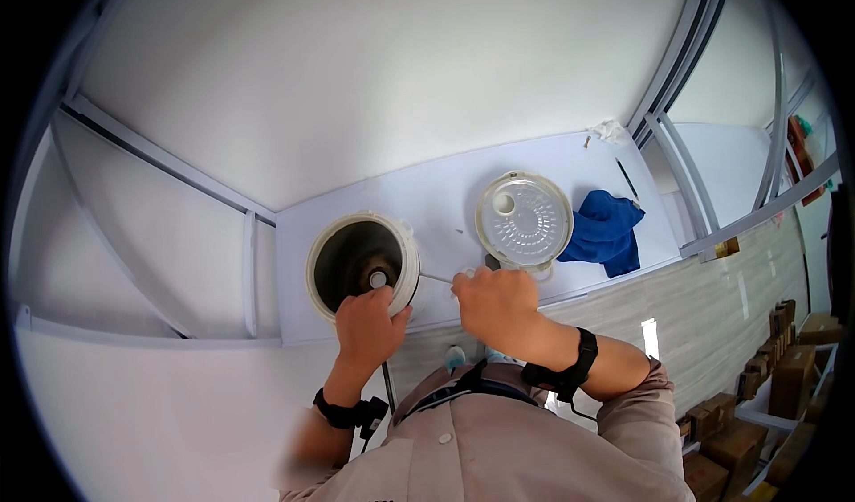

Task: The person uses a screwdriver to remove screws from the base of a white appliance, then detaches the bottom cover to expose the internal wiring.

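Head view: L hand (pixel 368 324) hooks over the near rim of a round cream-white pot (pixel 409 254) w/ dark interior, gripping its wall; fingertips hidden. R hand (pixel 499 306) is curled tight round one end of a thin straight metal rod (pixel 435 277), other end pointing at pot's R side; can't tell if it touches. Pot's on L part of a flat white tabletop (pixel 445 204). Round white-rimmed lid (pixel 541 228) w/ patterned disc lies R of pot, just beside a crumpled blue cloth (pixel 607 228).
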Motion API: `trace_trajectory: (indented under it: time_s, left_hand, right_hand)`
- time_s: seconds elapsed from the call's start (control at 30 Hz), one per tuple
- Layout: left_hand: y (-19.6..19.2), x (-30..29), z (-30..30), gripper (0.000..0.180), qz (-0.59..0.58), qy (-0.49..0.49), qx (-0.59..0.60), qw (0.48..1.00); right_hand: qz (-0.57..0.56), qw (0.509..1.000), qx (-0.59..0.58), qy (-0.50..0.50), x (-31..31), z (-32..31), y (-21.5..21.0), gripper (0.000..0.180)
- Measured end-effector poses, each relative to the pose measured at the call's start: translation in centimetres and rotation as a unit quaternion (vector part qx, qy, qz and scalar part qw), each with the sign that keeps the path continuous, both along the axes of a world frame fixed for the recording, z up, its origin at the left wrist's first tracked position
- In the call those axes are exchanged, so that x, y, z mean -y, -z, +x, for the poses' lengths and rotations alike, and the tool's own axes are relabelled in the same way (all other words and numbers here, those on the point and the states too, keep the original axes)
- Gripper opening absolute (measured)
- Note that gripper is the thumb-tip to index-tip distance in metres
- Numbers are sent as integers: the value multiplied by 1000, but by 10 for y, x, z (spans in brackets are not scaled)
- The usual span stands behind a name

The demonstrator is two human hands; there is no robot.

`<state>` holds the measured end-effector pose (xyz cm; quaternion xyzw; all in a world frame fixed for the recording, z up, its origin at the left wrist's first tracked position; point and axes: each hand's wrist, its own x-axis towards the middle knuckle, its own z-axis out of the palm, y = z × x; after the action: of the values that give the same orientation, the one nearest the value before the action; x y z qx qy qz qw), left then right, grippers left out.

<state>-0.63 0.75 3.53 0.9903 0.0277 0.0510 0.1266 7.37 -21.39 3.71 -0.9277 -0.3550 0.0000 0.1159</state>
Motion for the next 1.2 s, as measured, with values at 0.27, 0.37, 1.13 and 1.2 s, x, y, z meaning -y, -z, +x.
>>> trace_trajectory:
  time_s: [0.27, 0.37, 1.13, 1.2]
  left_hand:
    - [14, -2, -2, 32, -22, -3, 32, 999]
    - [12, 0, -1, 32, -24, -4, 34, 999]
    - [6, -12, -13, 27, -25, 56, 13, 998]
    - [-1, -14, -15, 26, -25, 67, 18, 997]
  right_hand:
    - [137, 979, -153, -5, 14, 8, 33, 23]
    - [187, 962, -199, 9, 13, 7, 52, 22]
    - [183, 974, -135, 16, -7, 58, 40, 23]
    - [189, 970, -153, 13, -7, 61, 43, 24]
